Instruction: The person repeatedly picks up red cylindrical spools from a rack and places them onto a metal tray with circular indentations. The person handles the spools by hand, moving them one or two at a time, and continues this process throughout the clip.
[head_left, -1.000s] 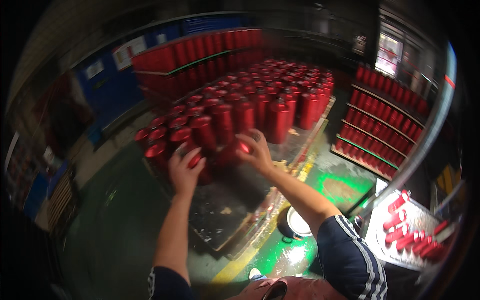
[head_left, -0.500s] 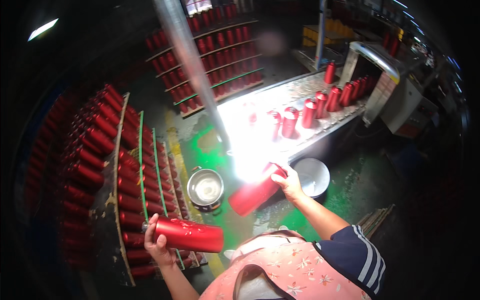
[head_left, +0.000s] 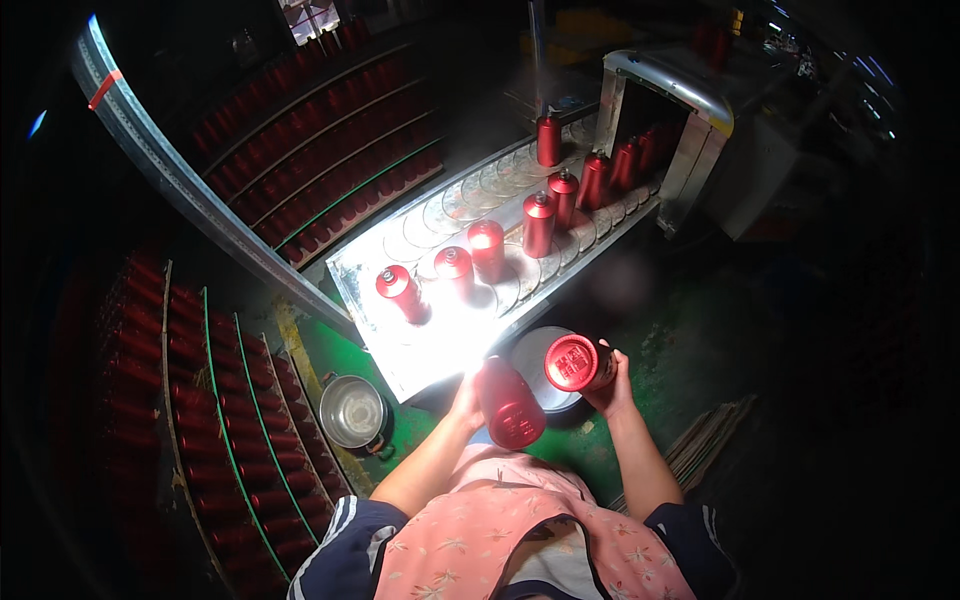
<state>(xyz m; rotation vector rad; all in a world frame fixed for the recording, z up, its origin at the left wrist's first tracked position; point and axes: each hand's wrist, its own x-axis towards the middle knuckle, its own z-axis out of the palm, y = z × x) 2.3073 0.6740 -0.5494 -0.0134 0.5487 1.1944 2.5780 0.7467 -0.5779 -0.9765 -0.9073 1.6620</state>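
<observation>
Just in front of my body, my left hand is closed round a red metal bottle, tilted with its base toward me. To its right, my right hand grips a second red bottle, whose round embossed base faces the camera. The necks of both are hidden. Beyond my hands, several red bottles with narrow necks, such as the bottle nearest the left end, stand upright on a metal conveyor. Strong glare washes out the conveyor's near end.
A metal housing arches over the conveyor's far end. On the floor are a two-handled pot and a large round basin. Racks of red bottles line the left and back. A metal post rises at left; flat strips lie right.
My view has swung to the right, toward the conveyor. The left bottle has come from beside the rack to in front of me. Both bottles now have their bases toward me.
</observation>
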